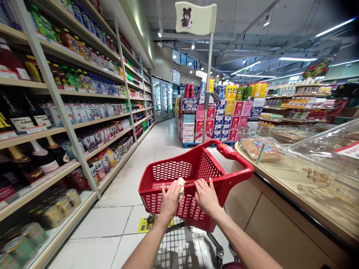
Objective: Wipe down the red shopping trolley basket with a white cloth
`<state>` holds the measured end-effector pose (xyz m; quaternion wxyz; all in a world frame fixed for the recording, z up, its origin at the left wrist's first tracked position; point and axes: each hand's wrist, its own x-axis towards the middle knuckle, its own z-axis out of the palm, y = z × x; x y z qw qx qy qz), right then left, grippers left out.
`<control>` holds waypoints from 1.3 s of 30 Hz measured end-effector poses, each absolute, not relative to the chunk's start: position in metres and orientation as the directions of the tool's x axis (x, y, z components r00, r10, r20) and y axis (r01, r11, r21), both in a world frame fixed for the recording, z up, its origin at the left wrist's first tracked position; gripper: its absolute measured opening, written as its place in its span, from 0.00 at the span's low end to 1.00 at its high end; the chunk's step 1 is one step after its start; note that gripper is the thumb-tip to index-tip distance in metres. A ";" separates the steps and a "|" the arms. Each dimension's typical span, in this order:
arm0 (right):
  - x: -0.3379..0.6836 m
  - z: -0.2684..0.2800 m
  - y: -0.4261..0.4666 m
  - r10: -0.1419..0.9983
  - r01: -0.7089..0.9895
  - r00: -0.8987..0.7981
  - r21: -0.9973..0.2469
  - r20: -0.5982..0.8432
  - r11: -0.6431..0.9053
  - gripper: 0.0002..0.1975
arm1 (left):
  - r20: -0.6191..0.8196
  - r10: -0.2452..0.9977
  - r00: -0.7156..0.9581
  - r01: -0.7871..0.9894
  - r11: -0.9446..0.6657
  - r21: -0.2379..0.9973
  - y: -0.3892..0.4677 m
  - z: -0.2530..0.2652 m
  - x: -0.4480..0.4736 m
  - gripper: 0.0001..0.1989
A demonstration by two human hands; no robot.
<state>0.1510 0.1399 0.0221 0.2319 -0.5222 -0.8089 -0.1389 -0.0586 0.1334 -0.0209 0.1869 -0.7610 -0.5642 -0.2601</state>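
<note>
1. Bending over the near rim of the red shopping cart (162, 201), your left hand's fingers (174, 189) are nearly closed, with a crumpled pale cloth (181, 189) caught on their inner side; the little finger stands apart from the others.
2. Your right hand (208, 198) lies just beside it on the same rim, its fingers (199, 185) slightly spread and curved over the edge. Whether they close around the rim you cannot tell, because the undersides are hidden.
3. Your left hand (168, 201) is back upward, its bare forearm slanting up and rightward from the bottom edge. Your right forearm slants up and leftward from the lower right, so the two converge toward the rim with a small gap between the hands.
4. The cart stands right in front of you, its perforated basket under your hands and its curved handle (238, 164) to the right.
5. Below it, a yellow floor sticker (142, 225) shows on the pale tiles near a front castor.
6. To your right, a table (263, 179) carries clear-covered food; to your left rise shelves (109, 166) of bottles and cans.
7. Ahead, beyond the cart, are stacked drink boxes (221, 119) and a pole bearing a bear flag (196, 18).
</note>
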 end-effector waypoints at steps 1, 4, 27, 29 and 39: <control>0.148 0.021 0.140 0.787 0.910 -0.349 -0.017 0.509 0.414 0.20 | 0.599 0.764 0.239 0.953 -0.303 0.005 0.133 -0.020 -0.060 0.24; 0.144 0.014 0.138 0.762 0.901 -0.366 -0.001 0.535 0.434 0.21 | 0.587 0.802 0.110 0.984 -0.171 0.049 0.127 -0.019 -0.088 0.23; 0.152 0.003 0.116 0.644 0.885 -0.341 0.004 0.684 0.465 0.19 | 0.571 0.820 0.035 0.988 -0.112 0.101 0.104 -0.022 -0.118 0.19; 0.153 0.003 0.116 0.650 0.883 -0.343 -0.003 0.678 0.469 0.19 | 0.560 0.821 -0.112 0.986 0.023 0.163 0.101 -0.021 -0.130 0.19; 0.152 0.003 0.113 0.657 0.889 -0.314 -0.030 0.686 0.456 0.18 | 0.575 0.813 0.091 0.980 -0.174 0.091 0.107 -0.023 -0.102 0.21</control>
